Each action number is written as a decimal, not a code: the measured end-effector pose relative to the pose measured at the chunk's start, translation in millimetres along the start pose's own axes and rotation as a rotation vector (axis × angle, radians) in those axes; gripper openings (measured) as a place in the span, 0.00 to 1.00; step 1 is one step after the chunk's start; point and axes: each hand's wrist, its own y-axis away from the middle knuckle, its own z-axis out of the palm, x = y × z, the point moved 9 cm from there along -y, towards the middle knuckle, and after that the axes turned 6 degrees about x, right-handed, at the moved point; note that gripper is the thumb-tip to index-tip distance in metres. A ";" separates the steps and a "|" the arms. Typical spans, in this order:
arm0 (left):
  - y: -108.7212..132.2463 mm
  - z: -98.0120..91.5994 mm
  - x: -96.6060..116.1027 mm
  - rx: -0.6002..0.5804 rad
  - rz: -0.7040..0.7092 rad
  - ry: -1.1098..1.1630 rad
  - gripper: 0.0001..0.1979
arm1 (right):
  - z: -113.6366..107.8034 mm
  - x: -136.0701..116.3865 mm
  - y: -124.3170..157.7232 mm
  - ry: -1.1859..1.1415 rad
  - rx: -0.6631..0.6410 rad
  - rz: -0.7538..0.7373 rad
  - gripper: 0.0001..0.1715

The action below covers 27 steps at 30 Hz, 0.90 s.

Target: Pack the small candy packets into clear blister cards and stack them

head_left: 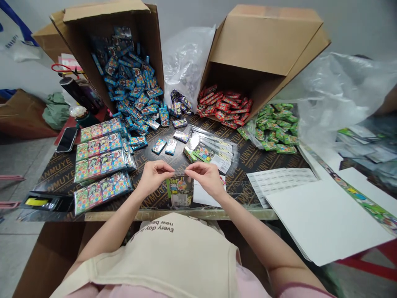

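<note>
My left hand [156, 176] and my right hand [207, 177] face each other at the table's front, fingertips pinched a short gap apart. Between and below them is a clear plastic packet [180, 191] with a dark printed face and a pale label, and both pinches appear to be on its top edge. Just beyond my fingers lie a green small box [189, 154], a pale-faced small box [170, 147] and a blue small box [159, 146]. A fan of clear printed bags [214, 151] rests behind my right hand. A white sheet [206, 195] sits partly under that hand.
Filled packs [99, 167] are stacked at left beside a phone [67, 139] and a black tape dispenser [46, 202]. Tipped cartons spill blue boxes [136, 87] and red boxes [226, 105]. Green boxes [279, 126], label sheets [279, 182] and white sheets [322, 223] occupy the right.
</note>
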 end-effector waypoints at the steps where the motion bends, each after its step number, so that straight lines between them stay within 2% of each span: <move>1: 2.9 0.3 7.2 -0.001 0.072 -0.053 0.02 | -0.9 -0.2 1.2 0.015 -0.005 -0.009 0.11; 4: 14.8 0.4 26.8 0.008 0.291 -0.244 0.05 | -4.5 -3.1 8.4 0.104 -0.028 -0.101 0.09; 7: 26.0 1.8 37.0 0.010 0.469 -0.384 0.04 | -6.7 -15.1 21.3 0.220 -0.053 -0.362 0.07; 10: 32.7 10.9 37.0 -0.046 0.579 -0.451 0.06 | -9.1 -23.5 33.2 0.308 -0.047 -0.582 0.09; 12: 33.1 14.9 35.3 -0.057 0.594 -0.427 0.06 | -10.3 -22.0 34.7 0.339 -0.052 -0.611 0.10; 14: 30.5 11.6 35.4 -0.010 0.573 -0.359 0.05 | -11.2 -12.6 32.1 0.326 -0.071 -0.540 0.12; 16: 26.2 0.4 36.5 0.078 0.528 -0.284 0.04 | -11.4 6.4 29.8 0.267 -0.087 -0.393 0.24; 18: 22.3 -21.2 36.3 0.226 0.460 -0.215 0.03 | -7.5 33.1 31.1 0.215 -0.112 -0.224 0.38; 19: 21.6 -35.6 34.3 0.323 0.416 -0.183 0.02 | -4.4 46.4 32.7 0.203 -0.124 -0.153 0.40; 22: 29.8 -78.9 17.1 0.609 0.260 -0.111 0.03 | 3.1 74.0 30.0 0.197 -0.124 -0.024 0.28; 24: 42.4 -96.7 -4.5 0.704 0.127 -0.103 0.06 | 5.8 77.7 13.7 0.224 -0.115 -0.011 0.25; 27: 72.2 -110.3 -41.1 0.762 -0.069 -0.198 0.13 | 7.7 59.5 -32.9 0.425 -0.090 -0.180 0.28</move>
